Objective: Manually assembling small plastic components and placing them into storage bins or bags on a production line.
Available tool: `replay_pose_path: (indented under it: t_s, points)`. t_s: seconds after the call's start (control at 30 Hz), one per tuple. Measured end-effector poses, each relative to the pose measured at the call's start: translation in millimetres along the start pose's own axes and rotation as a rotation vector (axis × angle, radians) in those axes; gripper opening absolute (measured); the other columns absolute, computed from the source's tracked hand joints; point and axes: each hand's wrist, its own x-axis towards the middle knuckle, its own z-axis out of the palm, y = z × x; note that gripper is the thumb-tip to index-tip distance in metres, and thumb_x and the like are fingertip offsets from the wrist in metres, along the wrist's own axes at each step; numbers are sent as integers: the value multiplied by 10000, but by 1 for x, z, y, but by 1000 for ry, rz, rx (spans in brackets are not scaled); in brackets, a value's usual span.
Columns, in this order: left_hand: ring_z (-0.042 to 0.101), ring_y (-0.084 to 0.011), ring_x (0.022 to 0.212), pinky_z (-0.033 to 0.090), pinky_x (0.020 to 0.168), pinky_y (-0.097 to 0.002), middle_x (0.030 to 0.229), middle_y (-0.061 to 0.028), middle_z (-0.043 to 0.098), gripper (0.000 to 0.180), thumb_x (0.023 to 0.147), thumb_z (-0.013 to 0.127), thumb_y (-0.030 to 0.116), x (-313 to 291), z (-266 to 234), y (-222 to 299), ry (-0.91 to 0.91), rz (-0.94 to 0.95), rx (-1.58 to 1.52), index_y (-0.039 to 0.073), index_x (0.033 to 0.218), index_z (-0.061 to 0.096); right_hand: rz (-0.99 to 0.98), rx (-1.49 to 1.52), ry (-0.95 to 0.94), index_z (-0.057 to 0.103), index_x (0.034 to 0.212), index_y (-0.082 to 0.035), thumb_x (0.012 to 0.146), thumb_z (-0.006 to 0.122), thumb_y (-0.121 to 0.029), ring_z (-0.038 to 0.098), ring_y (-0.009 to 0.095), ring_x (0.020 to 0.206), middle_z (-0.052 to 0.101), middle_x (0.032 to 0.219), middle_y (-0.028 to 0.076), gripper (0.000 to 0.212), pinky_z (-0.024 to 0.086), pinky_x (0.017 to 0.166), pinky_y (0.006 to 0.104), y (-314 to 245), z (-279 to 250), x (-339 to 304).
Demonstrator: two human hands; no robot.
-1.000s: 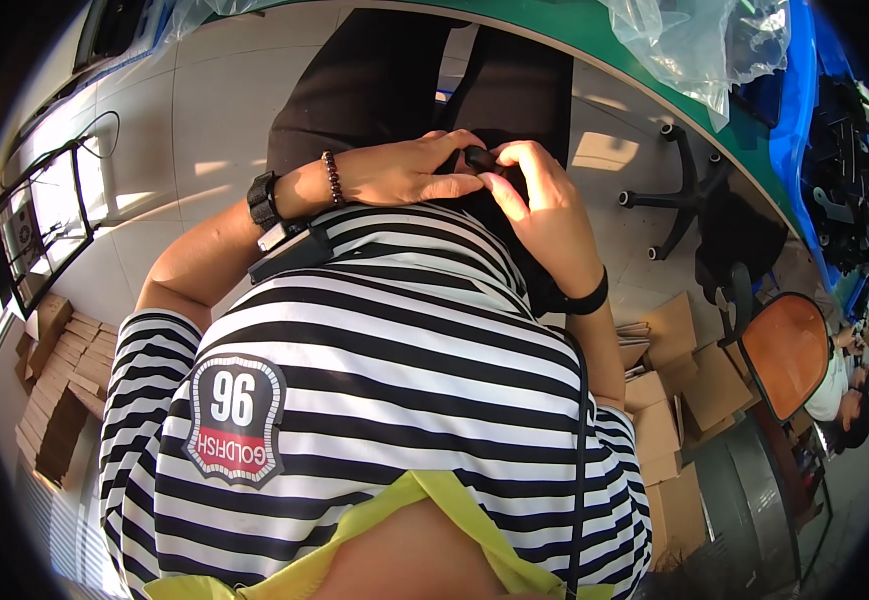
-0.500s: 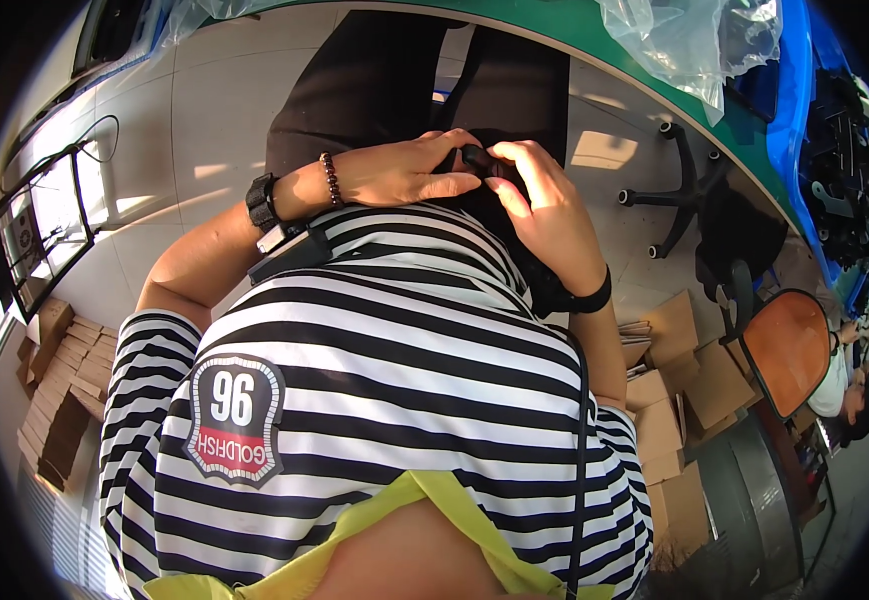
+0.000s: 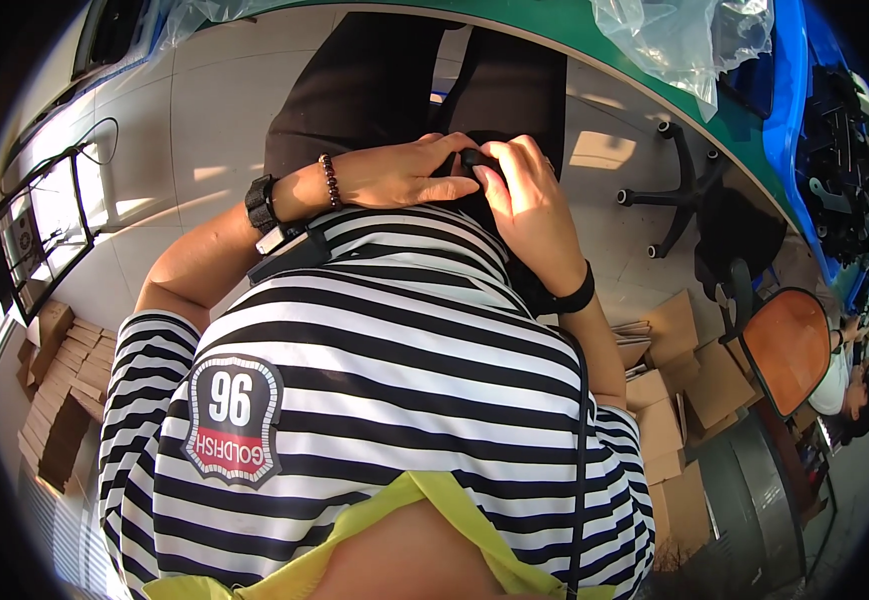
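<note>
Over my lap, both hands meet at a small black object (image 3: pixel 474 158), its kind too covered by fingers to make out. My left hand (image 3: pixel 410 172) comes in from the left, closed round one side of it with thumb and forefinger. A dark watch and a beaded bracelet (image 3: pixel 330 180) circle that wrist. My right hand (image 3: pixel 533 205) grips the other side, thumb against bent fingers, with a black band (image 3: pixel 577 290) on its wrist. Black trousers (image 3: pixel 355 95) lie just beyond the hands.
A green-topped table (image 3: pixel 515 22) curves across the far side, with clear plastic bags (image 3: pixel 690 45) on it. Blue bins (image 3: pixel 787 130) of black parts stand right. An orange chair (image 3: pixel 785 350), cardboard boxes (image 3: pixel 680 400) and another person (image 3: pixel 835 385) are farther right; stacked cartons (image 3: pixel 65 375) stand left.
My right hand has shifted slightly left and turned, its fingers now closer together over the small black object. My left hand has hardly moved.
</note>
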Motion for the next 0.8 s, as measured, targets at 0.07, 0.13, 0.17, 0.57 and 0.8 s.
replay_pose_path:
  t_s: [0.07,0.13,0.17,0.57,0.8]
  points:
    - [557,-278,1014,461,932,-360,1152,-185,533,706,1027,539,506,-1,1,-1,12,18,3,16,1493,335,-6,-3,4,602,1107,-3,916,671,-91,603,351,942,576,1014,138,220,507,829,424,-2,-1,-1]
    - [555,-274,1000,462,929,-358,1124,-178,536,705,1026,545,500,-2,3,-2,33,55,8,10,1488,338,-9,-3,5,601,1108,-4,918,667,-87,603,352,944,574,1012,138,217,508,829,422,-2,-3,-2]
    - [555,-274,1000,462,929,-358,1124,-178,536,705,1026,545,500,-2,2,-2,33,56,7,10,1488,338,-12,21,-14,596,1125,1,926,660,-88,607,351,952,579,1029,141,227,508,826,417,-1,-6,-3]
    - [556,-291,1056,466,935,-364,1167,-165,571,757,1014,463,618,-1,1,-1,7,113,26,19,1464,348,12,94,-65,583,1143,4,914,652,-68,595,365,990,573,1041,154,250,497,883,437,2,-8,-3]
    - [541,-276,1063,469,920,-362,1141,-137,578,749,1013,463,622,-2,1,1,15,94,37,26,1457,366,38,32,-38,592,1133,3,911,658,-72,599,363,990,574,1042,152,244,498,885,436,-3,-5,-2]
